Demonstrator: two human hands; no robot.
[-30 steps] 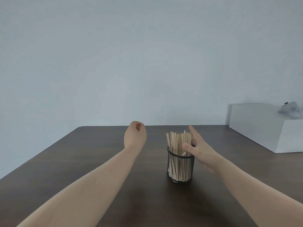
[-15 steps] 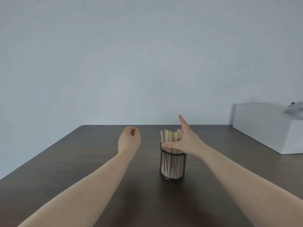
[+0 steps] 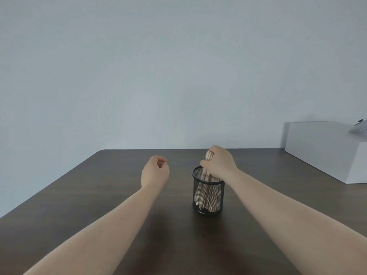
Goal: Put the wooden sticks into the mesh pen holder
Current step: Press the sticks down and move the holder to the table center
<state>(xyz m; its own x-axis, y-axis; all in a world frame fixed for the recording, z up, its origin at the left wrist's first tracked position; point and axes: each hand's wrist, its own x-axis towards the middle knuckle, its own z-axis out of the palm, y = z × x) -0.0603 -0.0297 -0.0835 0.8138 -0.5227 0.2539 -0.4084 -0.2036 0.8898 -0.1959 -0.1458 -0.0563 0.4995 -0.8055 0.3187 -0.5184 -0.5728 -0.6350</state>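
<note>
Slim wooden sticks (image 3: 206, 192) in cylindrical mesh pen holder (image 3: 208, 210)

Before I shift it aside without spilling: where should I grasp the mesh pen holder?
Grasp the mesh pen holder round its upright wall, coming from the left; the right hand closed on the wooden sticks blocks the rim.

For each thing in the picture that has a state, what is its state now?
mesh pen holder: upright on the table, holding sticks.
wooden sticks: inside the holder, tops gripped and leaning.
right hand: closed around the stick tops.
left hand: loose fist, empty, above the table.
white box: closed, resting on the table.
</note>
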